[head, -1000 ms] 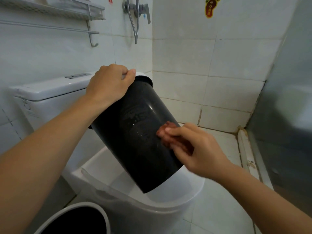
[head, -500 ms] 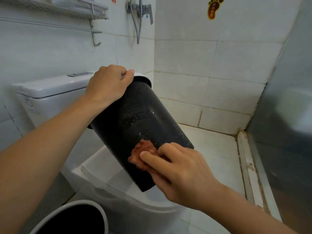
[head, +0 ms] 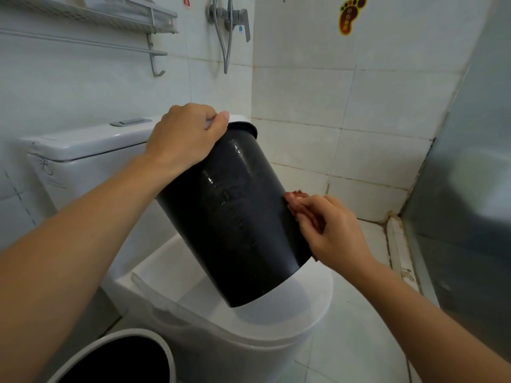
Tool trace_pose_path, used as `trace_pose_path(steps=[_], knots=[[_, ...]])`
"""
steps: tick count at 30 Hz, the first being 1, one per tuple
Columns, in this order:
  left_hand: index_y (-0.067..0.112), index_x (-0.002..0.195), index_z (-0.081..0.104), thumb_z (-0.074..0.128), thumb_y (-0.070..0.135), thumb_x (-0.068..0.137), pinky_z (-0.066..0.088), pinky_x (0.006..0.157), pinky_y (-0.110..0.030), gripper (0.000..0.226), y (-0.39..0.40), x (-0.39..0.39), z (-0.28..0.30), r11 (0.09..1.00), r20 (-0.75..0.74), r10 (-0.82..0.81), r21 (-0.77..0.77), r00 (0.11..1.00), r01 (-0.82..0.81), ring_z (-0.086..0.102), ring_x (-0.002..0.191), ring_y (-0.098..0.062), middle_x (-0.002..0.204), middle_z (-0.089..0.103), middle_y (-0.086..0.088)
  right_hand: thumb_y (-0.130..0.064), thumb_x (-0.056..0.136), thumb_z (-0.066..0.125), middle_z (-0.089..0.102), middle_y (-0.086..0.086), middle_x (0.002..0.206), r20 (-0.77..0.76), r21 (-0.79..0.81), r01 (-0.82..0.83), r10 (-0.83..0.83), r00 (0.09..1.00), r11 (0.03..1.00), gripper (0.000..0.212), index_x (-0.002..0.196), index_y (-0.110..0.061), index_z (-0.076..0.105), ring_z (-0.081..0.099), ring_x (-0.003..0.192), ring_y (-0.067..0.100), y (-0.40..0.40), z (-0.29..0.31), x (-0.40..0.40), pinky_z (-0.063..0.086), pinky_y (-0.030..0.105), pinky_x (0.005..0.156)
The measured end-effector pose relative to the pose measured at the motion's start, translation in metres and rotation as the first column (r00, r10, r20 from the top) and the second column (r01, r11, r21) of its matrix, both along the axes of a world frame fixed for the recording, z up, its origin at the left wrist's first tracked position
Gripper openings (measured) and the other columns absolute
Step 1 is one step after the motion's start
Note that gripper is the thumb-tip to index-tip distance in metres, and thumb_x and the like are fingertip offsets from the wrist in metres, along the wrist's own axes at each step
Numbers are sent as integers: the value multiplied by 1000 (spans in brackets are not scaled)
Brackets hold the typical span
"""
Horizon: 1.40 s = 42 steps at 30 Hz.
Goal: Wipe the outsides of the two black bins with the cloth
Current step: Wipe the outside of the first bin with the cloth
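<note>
A wet black bin (head: 235,217) leans tilted over the closed toilet lid, its rim pointing up and away from me. My left hand (head: 184,140) grips the bin's rim at the top. My right hand (head: 329,230) presses a reddish-brown cloth (head: 294,199) against the bin's right side, fingers curled round the cloth, which is mostly hidden under them. A second bin (head: 119,357) with a white rim and dark inside stands at the bottom left, only partly in view.
The white toilet (head: 249,327) with its cistern (head: 83,145) sits under and behind the bin. A wire shelf and towel bar (head: 83,26) hang on the left wall, a shower valve (head: 229,17) above. A glass partition (head: 470,189) stands at right.
My right hand with the cloth swept from the bin's lower front up and round to its right side. The left hand kept its grip on the rim.
</note>
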<state>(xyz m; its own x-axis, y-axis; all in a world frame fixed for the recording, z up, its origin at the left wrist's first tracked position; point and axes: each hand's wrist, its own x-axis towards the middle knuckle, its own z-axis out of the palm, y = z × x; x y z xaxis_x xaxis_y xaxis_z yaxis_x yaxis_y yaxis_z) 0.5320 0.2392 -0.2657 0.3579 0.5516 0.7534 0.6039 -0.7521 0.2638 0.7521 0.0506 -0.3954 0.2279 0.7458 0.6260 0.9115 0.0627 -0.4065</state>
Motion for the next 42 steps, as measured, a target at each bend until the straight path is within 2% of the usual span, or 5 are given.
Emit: trace_pose_path(steps=[11,17,26,33,42], knots=[[8,66,46,43,53,102,31,55,-37,58,0,-2,-1,1000,-14,11,15,1000,-11,47,60,-33,55,43,-6,-36,91,72,65,-11,112,-31,127,-21,26,999,992,42,131,-29,62,57,95,5,4,7,-8,50,20,79],[10,63,43,43,54,101,29,57,-36,58,1,-4,-2,1000,0,24,9,1000,-24,47,62,-35,55,43,-4,-43,109,38,71,-15,105,-363,-27,-205,181,914,978,34,125,-50,67,64,102,5,-3,13,-1,54,28,85],[6,68,51,42,54,100,39,61,-40,58,-3,-3,0,1000,5,24,-18,1000,-24,51,67,-39,59,49,-8,-27,86,80,70,1,95,-602,-61,-211,133,788,975,45,127,-22,62,73,76,17,-7,24,-10,65,40,63],[8,64,48,43,51,101,35,60,-37,57,0,-4,-1,999,7,28,-21,1000,-28,48,63,-36,57,45,-7,-32,87,71,57,-12,103,185,179,-277,244,952,944,44,127,-25,54,52,86,6,-27,10,-72,41,13,80],[9,62,44,42,53,99,30,54,-36,58,6,-6,-2,999,16,32,-27,999,-32,44,57,-29,55,41,-6,-19,87,75,53,4,90,518,188,-196,72,853,962,34,116,-15,58,45,73,19,-21,-12,-95,44,32,59]])
